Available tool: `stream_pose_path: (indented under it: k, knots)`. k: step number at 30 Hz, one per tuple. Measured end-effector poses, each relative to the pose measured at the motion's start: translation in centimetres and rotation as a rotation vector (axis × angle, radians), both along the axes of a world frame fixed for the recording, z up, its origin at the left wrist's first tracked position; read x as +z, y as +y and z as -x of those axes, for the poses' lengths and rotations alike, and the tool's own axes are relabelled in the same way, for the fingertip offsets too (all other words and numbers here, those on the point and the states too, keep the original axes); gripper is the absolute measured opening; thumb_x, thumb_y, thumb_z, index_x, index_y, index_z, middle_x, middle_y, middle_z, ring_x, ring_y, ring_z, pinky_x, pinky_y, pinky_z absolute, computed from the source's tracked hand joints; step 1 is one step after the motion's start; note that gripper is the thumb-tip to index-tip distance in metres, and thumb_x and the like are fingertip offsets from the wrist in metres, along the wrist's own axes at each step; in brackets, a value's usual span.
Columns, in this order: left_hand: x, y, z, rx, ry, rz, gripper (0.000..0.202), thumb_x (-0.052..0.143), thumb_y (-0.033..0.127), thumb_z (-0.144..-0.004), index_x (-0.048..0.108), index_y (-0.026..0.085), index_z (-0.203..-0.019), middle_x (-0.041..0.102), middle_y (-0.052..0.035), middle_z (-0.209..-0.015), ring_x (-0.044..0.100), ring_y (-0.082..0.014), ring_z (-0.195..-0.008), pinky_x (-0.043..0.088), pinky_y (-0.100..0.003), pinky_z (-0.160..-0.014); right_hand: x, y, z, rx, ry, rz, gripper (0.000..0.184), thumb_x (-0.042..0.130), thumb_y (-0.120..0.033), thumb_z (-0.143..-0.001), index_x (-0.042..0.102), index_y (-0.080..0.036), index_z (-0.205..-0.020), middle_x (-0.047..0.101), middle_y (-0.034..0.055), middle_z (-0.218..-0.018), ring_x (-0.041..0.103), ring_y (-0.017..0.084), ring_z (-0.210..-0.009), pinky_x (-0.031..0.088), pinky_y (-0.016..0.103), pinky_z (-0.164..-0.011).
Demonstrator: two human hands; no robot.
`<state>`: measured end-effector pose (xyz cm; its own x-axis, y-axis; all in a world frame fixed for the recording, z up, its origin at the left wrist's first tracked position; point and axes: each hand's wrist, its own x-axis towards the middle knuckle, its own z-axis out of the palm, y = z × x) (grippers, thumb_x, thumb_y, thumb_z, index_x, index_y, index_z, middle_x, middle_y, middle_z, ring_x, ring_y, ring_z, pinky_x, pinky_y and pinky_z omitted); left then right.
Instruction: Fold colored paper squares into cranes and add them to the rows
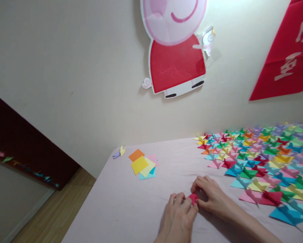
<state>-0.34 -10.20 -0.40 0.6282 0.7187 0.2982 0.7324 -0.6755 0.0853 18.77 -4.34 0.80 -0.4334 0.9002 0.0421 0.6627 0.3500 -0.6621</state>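
Fingertips (pixel 191 199) of both hands pinched together on a small red folded paper (pixel 193 198), pressed down on the pale pink table (pixel 131 202). Left hand (pixel 178 214) curled over the red paper from the near side, knuckles up, thumb hidden underneath. Right hand (pixel 210 195) touching the same red paper from the far right, fingers bent and closed on its edge, forearm running off toward the lower right. Most of the red paper covered by both hands, only a small corner showing between them. Just right of the red paper, well within reach of the right hand, a wide spread of folded paper cranes (pixel 262 162) in many colours, laid in rows out to the table's right edge. Left of and beyond the red paper, well apart from it, a loose pile of flat paper squares (pixel 142 164) in orange, yellow, pink and blue. Farther left of the red paper, near the table's back corner, one small yellow and purple crane (pixel 119 151). Behind the table, on the wall, a cartoon pig cutout (pixel 175 50) and a red banner (pixel 285 57).
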Motion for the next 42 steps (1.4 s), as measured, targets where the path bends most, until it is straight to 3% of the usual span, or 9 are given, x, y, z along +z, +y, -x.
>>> stream_pose_path:
  k: [11,17,21,24,28,33,42]
  knots:
    - [-0.8,0.2,0.0,0.012,-0.006,-0.067,0.032,0.059,0.023,-0.092,0.058,0.021,-0.124,0.067,-0.0034,-0.11,0.054,-0.0221,-0.099,0.046,-0.036,-0.088,-0.4,0.5,-0.4,0.028,0.018,-0.003,0.027,0.051,-0.007,-0.066,0.061,-0.024,-0.084,0.067,0.0015,-0.088,0.054,0.022,-0.088,0.043,0.036,-0.081]
    - [-2.8,0.6,0.1,0.027,-0.026,-0.251,0.02,0.049,0.027,-0.099,0.063,0.024,-0.113,0.062,0.0008,-0.132,0.049,-0.0233,-0.121,0.045,-0.036,-0.092,-0.3,0.9,-0.7,0.041,0.105,0.031,0.025,0.045,-0.009,-0.07,0.063,-0.023,-0.081,0.067,0.0026,-0.085,0.057,0.022,-0.087,0.044,0.036,-0.082]
    - [-3.3,0.6,0.2,0.021,-0.027,-0.205,0.024,0.049,0.023,-0.097,0.06,0.022,-0.119,0.062,0.0002,-0.133,0.049,-0.0225,-0.121,0.045,-0.036,-0.094,0.0,0.9,-0.9,0.013,0.173,0.094,0.02,0.048,-0.014,-0.072,0.063,-0.022,-0.081,0.067,0.0029,-0.084,0.058,0.022,-0.086,0.046,0.035,-0.08]
    - [-2.7,0.3,0.2,0.061,-0.051,-0.118,0.036,0.055,0.014,-0.089,0.056,0.019,-0.124,0.063,-0.0055,-0.123,0.053,-0.0243,-0.11,0.047,-0.037,-0.093,0.0,0.8,-1.1,-0.013,0.202,0.102,0.018,0.052,-0.017,-0.07,0.063,-0.021,-0.084,0.065,0.003,-0.086,0.058,0.022,-0.086,0.047,0.035,-0.08]
    - [-1.3,-0.2,-0.2,0.176,-0.065,0.013,0.037,0.06,0.01,-0.079,0.059,0.019,-0.114,0.062,-0.0056,-0.103,0.054,-0.0247,-0.093,0.05,-0.039,-0.083,-0.1,0.5,-0.9,-0.044,0.187,0.032,0.018,0.051,-0.016,-0.07,0.062,-0.022,-0.084,0.066,0.0031,-0.088,0.058,0.022,-0.089,0.045,0.035,-0.081]
    - [0.4,-0.5,-0.7,0.213,-0.188,0.138,0.029,0.057,0.004,-0.082,0.058,0.022,-0.105,0.058,-0.0029,-0.113,0.051,-0.0227,-0.103,0.047,-0.037,-0.088,0.5,-0.1,0.4,-0.109,0.027,-0.036,0.008,0.053,-0.02,-0.076,0.061,-0.023,-0.076,0.067,0.0027,-0.081,0.057,0.023,-0.086,0.042,0.036,-0.078]
    - [1.4,-0.6,-0.7,0.207,-0.257,0.237,0.021,0.057,0.008,-0.088,0.061,0.023,-0.102,0.062,-0.0004,-0.112,0.051,-0.0219,-0.103,0.044,-0.037,-0.091,0.0,-0.6,0.9,-0.045,-0.128,0.01,0.017,0.059,-0.017,-0.072,0.065,-0.025,-0.085,0.068,0.0036,-0.101,0.055,0.026,-0.099,0.04,0.038,-0.085]
